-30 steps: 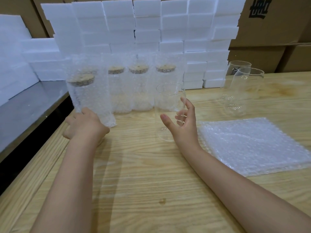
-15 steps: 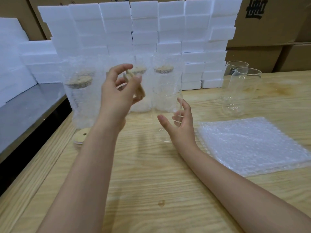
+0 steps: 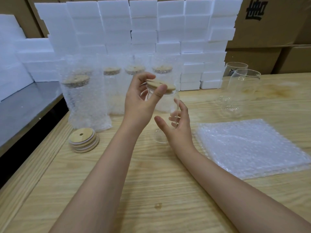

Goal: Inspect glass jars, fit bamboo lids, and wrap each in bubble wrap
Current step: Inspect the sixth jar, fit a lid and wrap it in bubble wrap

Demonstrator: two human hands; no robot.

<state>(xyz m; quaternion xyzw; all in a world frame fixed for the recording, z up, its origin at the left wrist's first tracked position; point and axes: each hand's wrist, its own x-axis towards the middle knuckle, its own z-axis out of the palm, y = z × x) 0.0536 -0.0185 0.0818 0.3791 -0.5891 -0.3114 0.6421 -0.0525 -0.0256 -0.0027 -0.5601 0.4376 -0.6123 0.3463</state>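
Glass jar (image 3: 165,113) stands on the desk (image 3: 151,190), steadied by the right hand (image 3: 178,126) in a loose, half-open grip. It looks fragile and slick; hold its wall. Left hand (image 3: 139,100) pinches the light, stiff bamboo lid (image 3: 160,84) over its mouth.

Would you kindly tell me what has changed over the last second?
The left hand let go of the wrapped jar, took a bamboo lid and carried it rightward onto the bare jar's mouth. The right hand stayed cupped around that jar; the lid stack and bubble wrap sheets stayed put.
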